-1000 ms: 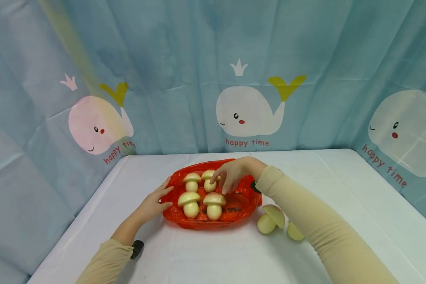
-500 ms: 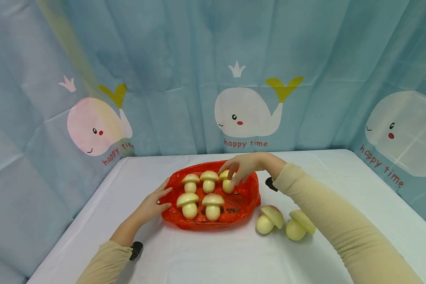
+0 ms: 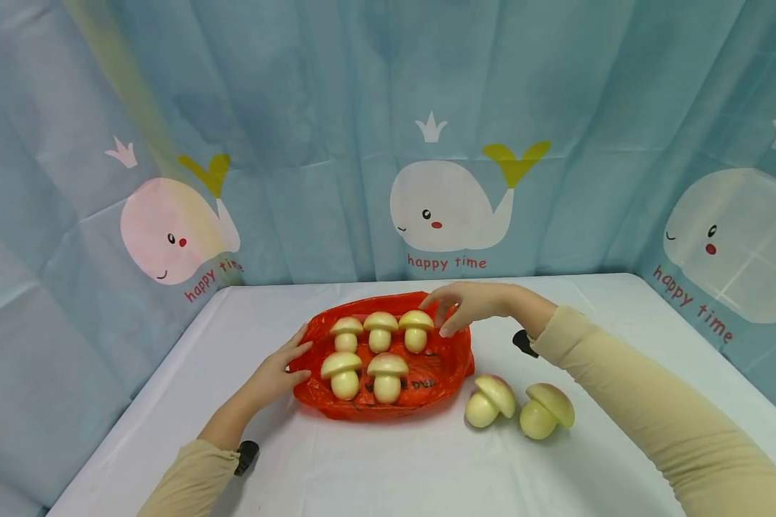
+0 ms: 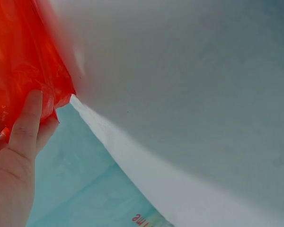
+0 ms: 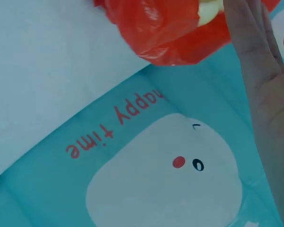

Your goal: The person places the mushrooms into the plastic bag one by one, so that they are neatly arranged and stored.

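Left hand (image 3: pixel 271 375), fingers spread, touches red bag (image 3: pixel 449 370) near far edge of desk (image 3: pixel 375 470); right hand (image 3: pixel 467 301), fingers relaxed, is beside mushroom (image 3: pixel 417 334).

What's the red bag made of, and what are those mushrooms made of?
The red bag looks like thin, shiny plastic: it's creased and shows bright glints. The mushrooms seem smooth, with a soft sheen and rounded, even shapes, so perhaps they're plastic or foam, but looks alone can't settle which.

Bag (image 3: pixel 447 368) free at front right, mushrooms (image 3: pixel 388 366) leftward
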### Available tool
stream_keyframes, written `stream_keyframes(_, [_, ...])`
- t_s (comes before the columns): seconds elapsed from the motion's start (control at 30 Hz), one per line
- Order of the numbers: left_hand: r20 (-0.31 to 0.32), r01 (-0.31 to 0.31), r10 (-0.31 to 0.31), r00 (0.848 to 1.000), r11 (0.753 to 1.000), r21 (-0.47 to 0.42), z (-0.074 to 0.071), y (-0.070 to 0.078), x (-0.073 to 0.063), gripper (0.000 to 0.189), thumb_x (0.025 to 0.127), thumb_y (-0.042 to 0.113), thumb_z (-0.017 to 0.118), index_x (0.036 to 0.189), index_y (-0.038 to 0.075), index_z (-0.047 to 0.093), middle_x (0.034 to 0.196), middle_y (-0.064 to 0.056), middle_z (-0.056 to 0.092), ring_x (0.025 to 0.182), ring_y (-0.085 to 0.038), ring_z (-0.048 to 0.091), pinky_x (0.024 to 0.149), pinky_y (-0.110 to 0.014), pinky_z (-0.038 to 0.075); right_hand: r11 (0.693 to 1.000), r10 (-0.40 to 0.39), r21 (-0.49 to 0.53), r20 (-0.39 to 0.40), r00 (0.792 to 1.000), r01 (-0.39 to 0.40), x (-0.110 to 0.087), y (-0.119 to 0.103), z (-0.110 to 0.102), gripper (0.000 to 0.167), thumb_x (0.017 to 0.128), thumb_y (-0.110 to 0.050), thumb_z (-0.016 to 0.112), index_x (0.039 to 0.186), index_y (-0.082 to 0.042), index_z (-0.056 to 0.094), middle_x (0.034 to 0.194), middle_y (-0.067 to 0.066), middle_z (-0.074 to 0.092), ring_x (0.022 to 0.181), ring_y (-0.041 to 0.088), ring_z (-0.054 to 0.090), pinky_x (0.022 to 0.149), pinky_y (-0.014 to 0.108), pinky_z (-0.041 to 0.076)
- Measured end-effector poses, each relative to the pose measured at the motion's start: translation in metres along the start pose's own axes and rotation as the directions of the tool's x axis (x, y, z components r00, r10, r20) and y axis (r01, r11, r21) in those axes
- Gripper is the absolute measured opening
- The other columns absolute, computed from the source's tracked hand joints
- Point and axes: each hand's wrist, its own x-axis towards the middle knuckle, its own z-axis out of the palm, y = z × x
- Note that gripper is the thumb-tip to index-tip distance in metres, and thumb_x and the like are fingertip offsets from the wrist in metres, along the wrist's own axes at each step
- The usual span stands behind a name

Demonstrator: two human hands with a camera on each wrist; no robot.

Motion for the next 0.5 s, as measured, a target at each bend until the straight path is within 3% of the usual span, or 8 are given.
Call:
stream_keyframes(0.33, [0.005, -0.009, 0.009, 1.000, 1.000, 0.008, -0.001, -0.002, 0.003, 0.055, 0.091, -0.002, 0.059, 0.141, -0.015, 0.037, 0.159, -0.022, 0.014, 0.142, -0.047, 0.014, 0.110, -0.060, 0.023, 0.993, -0.104, 0.044, -0.097, 0.990, 0.109, -0.027, 0.018, 0.005, 0.038, 0.088, -0.006, 0.067, 0.124, -0.001, 0.056, 0.088, 0.009, 0.060, 0.079, 0.024, 0.064, 0.075, 0.036, 0.054])
stream_keyframes(0.5, [0.005, -0.007, 0.006, 1.000, 1.000, 0.010, -0.001, -0.003, 0.002, 0.055, 0.092, -0.001, 0.059, 0.141, -0.014, 0.037, 0.159, -0.023, 0.014, 0.142, -0.047, 0.014, 0.110, -0.060, 0.024, 0.984, -0.171, 0.036, -0.126, 0.977, 0.177, -0.038, 0.033, 0.008, 0.036, 0.088, -0.007, 0.068, 0.120, 0.003, 0.058, 0.089, 0.007, 0.060, 0.080, 0.024, 0.063, 0.075, 0.035, 0.054])
